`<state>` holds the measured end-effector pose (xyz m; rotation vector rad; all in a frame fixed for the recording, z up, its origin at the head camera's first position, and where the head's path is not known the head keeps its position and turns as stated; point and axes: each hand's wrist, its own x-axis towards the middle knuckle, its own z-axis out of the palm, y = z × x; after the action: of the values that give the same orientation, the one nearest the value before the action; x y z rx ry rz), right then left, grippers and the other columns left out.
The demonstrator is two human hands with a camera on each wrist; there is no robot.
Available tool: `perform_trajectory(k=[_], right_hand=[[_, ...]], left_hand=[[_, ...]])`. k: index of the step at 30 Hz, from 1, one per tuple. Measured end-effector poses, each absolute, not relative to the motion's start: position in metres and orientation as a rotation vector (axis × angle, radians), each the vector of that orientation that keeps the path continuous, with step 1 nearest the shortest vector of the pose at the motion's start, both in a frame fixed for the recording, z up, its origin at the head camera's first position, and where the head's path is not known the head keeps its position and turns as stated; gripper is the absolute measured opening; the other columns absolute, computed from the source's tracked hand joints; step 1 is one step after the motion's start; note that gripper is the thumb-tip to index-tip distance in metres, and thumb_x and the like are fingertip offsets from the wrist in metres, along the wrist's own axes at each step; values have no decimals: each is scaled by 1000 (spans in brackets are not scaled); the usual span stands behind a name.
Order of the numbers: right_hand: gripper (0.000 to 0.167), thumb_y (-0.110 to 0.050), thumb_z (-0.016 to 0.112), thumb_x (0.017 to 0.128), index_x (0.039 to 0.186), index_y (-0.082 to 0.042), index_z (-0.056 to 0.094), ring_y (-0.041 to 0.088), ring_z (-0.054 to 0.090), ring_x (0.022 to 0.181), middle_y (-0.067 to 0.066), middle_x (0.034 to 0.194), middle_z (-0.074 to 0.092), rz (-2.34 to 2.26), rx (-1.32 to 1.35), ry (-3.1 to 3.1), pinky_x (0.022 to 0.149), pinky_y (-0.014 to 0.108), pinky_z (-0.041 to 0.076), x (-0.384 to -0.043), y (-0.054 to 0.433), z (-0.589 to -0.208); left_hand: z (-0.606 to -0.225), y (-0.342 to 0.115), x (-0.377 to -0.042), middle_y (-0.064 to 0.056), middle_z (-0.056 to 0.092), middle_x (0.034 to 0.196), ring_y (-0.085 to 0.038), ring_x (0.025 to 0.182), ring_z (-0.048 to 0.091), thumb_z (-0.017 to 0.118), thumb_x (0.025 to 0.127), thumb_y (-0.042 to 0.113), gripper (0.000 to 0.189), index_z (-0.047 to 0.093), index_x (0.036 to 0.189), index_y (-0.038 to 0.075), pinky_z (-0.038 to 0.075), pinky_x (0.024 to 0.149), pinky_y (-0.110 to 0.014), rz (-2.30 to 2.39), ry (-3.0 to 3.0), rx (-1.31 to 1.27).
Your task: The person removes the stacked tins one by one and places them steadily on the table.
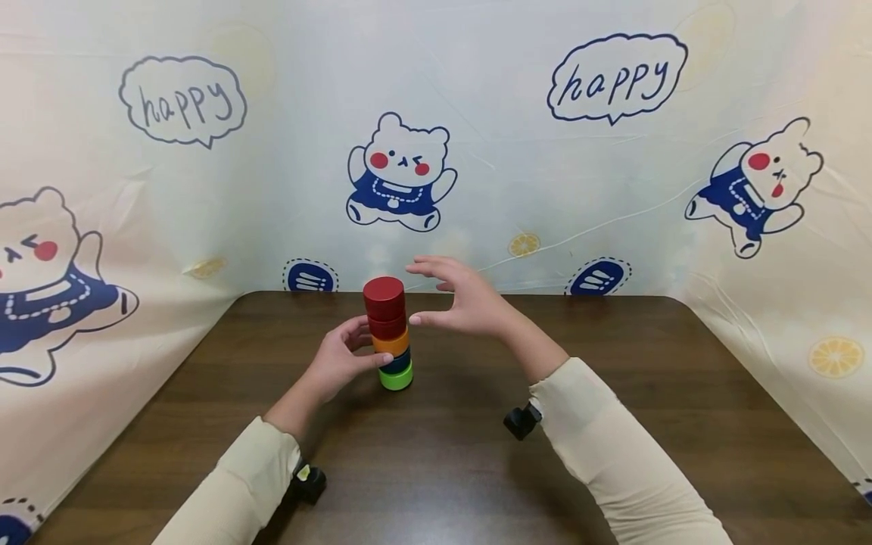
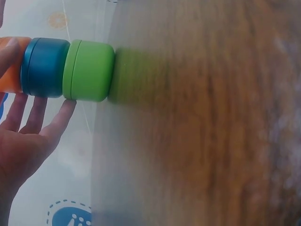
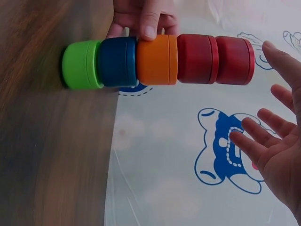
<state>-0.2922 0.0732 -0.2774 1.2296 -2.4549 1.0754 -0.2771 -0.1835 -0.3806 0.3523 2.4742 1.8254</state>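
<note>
A stack of small round lidded jars stands upright on the brown table. From the bottom up come a green jar [image 1: 397, 379], a blue jar [image 2: 47, 67], an orange jar [image 3: 157, 60], a red jar [image 3: 195, 59] and another red jar [image 1: 384, 297] on top. My left hand [image 1: 338, 357] grips the stack from the left around the orange and blue jars, thumb across the near side and fingers behind. To the right of the top jars, my right hand [image 1: 468, 304] is spread with thumb and fingers apart, holding nothing. A gap separates it from the stack.
Behind the wooden table [image 1: 436, 469] hangs a pale curtain [image 1: 504, 189] printed with bears and the word "happy". It also runs along both sides. A small black camera [image 1: 521, 421] sits at the right wrist, another black camera [image 1: 309, 483] at the left.
</note>
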Motion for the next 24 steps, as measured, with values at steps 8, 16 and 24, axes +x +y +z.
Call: perform_trajectory(k=[8, 16, 24], right_hand=[[67, -33, 81, 80, 139, -18, 54, 20, 51, 125, 0, 144, 49, 1169, 1186, -2459, 95, 38, 51, -297, 57, -280], [64, -26, 81, 80, 138, -18, 55, 19, 54, 123, 0, 140, 53, 1401, 1126, -2455, 96, 41, 50, -302, 43, -289], [60, -25, 80, 82, 136, -19, 56, 20, 58, 118, 1, 133, 58, 1683, 1017, -2451, 96, 39, 50, -307, 38, -302]], left_hand=[[-382, -184, -279, -8, 54, 138, -33, 126, 50, 84, 78, 24, 73, 48, 141, 18, 42, 102, -54, 1816, 2476, 355], [-382, -185, -280, -9, 54, 139, -34, 126, 50, 83, 79, 23, 73, 47, 141, 16, 42, 102, -54, 1813, 2466, 366], [-382, -186, -280, -10, 53, 139, -34, 127, 50, 83, 79, 22, 72, 47, 141, 15, 41, 103, -53, 1821, 2453, 381]])
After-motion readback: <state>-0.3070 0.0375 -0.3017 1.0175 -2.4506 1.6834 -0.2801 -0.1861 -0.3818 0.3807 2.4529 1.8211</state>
